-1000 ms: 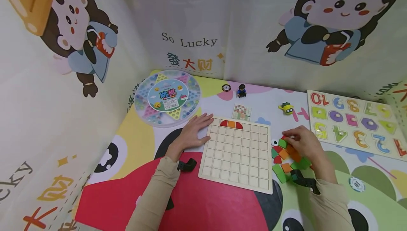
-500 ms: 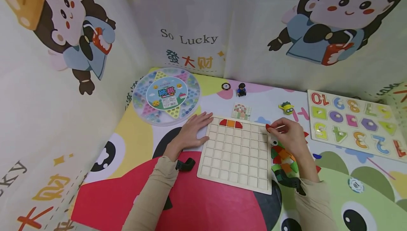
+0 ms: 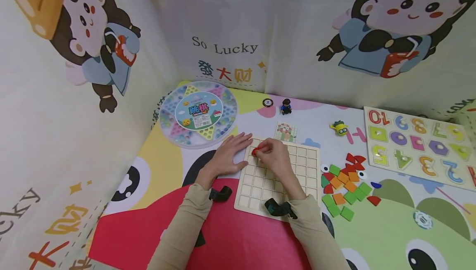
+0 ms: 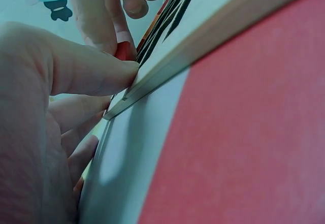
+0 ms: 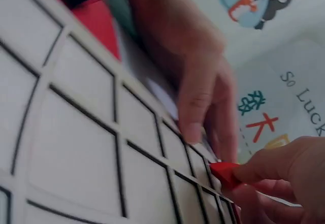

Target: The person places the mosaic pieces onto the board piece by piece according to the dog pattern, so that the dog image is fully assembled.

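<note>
Right hand: grip pinching red piece over board. Left hand: fingers extended, unclenched, at board's edge. Best brace board, square piece before release.

Red piece partly hidden by right hand; number puzzle board cut off, head view's right edge; card details too small.
</note>
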Tool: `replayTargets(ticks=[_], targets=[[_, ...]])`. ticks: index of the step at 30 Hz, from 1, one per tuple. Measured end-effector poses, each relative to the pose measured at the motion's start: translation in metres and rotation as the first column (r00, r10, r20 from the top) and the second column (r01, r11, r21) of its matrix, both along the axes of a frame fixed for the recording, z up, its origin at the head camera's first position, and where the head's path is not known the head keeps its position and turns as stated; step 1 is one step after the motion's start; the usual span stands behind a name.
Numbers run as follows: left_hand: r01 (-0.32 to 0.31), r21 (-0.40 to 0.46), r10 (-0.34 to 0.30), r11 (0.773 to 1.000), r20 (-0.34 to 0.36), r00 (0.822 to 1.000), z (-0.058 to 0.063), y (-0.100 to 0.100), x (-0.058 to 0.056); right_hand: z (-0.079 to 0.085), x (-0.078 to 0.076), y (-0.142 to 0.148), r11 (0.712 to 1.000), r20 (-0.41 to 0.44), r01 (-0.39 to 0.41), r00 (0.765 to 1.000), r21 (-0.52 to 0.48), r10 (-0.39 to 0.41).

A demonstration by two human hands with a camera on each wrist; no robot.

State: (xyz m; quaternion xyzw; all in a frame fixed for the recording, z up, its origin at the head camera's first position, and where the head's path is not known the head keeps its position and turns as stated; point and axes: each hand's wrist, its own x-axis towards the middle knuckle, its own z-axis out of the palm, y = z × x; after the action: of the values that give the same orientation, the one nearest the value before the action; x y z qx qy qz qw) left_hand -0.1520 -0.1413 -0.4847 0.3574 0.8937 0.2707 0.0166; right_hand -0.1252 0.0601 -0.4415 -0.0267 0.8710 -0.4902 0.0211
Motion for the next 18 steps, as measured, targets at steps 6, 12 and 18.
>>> replayTargets(ticks=[6, 12, 18], targets=[[0.006, 0.003, -0.006, 1.0, -0.009, 1.0, 0.0, 0.001, 0.001, -0.005, 0.001, -0.013, 0.978, -0.037, 0.112, 0.994, 0.177, -0.107], [0.006, 0.012, -0.005, 1.0, -0.018, 1.0, 0.0, 0.001, 0.0, -0.005, 0.0, -0.017, 0.942, -0.076, 0.143, 0.989, 0.302, -0.125], [0.005, 0.013, -0.005, 1.0, -0.011, 1.0, -0.002, 0.001, -0.002, -0.005, 0.0, -0.018, 0.903, -0.108, 0.104, 0.992, 0.418, -0.064]])
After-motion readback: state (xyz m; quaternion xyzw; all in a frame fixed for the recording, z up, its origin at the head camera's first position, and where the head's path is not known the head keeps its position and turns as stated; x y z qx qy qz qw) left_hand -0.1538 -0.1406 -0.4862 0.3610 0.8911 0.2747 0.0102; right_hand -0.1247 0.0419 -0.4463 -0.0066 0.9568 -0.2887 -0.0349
